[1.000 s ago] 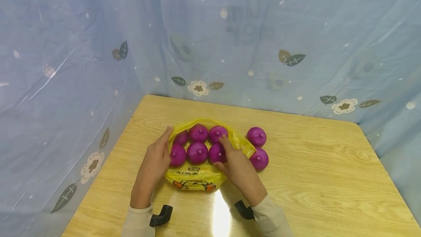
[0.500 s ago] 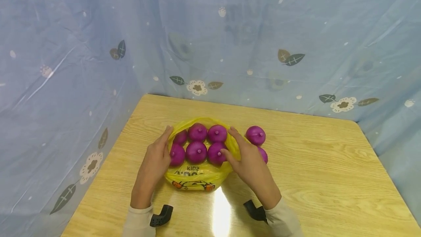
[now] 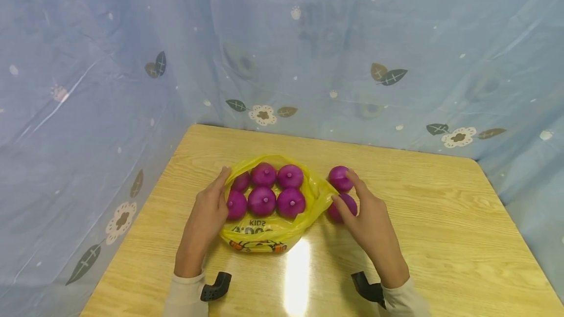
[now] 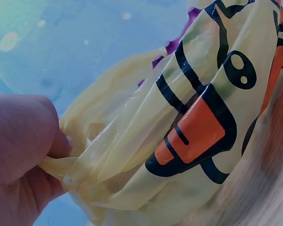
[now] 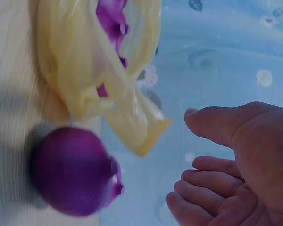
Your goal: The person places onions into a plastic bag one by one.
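Observation:
A yellow plastic bag with a printed cartoon stands on the table with its mouth spread wide. Inside sit several round purple balls, each with a small pale nub on top, onion-like. My left hand pinches the bag's rim on its left side; in the left wrist view the thumb and fingers grip the plastic. Right of the bag lie two more such balls, a far one and a near one. Over these my right hand hovers, fingers spread and holding nothing.
The wooden table stretches off to the right. A blue patterned curtain hangs behind it and along both sides. One loose corner of the bag sticks out toward the right hand.
My right hand has left the balls inside the bag and moved right, past the rim, to above the two outside. The left hand keeps its place on the bag.

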A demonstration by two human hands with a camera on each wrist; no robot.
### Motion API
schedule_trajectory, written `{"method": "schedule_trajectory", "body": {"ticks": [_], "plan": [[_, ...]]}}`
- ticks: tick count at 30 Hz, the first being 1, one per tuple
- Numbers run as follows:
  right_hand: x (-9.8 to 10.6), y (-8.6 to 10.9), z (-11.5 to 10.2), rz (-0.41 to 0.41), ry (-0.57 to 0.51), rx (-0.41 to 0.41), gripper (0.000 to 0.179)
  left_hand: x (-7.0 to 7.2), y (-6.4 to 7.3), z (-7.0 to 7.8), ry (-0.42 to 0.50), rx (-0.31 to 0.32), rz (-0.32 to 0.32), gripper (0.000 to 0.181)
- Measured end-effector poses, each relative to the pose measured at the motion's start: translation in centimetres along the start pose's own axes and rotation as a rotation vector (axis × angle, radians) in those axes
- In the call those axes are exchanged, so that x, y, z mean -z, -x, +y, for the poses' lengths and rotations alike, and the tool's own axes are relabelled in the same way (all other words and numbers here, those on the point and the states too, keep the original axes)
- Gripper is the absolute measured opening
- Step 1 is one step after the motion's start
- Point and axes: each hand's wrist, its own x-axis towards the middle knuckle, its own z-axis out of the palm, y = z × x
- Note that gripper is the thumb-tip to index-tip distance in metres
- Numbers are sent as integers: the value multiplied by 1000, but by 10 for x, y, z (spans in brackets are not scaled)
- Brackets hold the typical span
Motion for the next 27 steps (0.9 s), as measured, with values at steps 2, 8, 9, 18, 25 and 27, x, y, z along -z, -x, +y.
{"method": "schedule_trajectory", "body": {"ticks": [2,8,9,18,25,27], "plan": [[4,5,4,-17,0,-17,71,0,0,0,-3,-1,-3,55],[9,23,14,-2,-5,-58,71,2,0,1,-9,-7,-2,55],[9,26,16,-1,-4,-68,71,2,0,1,-9,-7,-2,55],[4,45,25,-54,-9,-122,74,3,0,2,-12,-14,9,54],[-5,55,30,-86,-23,-92,75,1,0,0,-13,-33,19,53],[-8,54,31,-73,-21,-55,76,0,-1,1,-15,-32,18,53]]}}
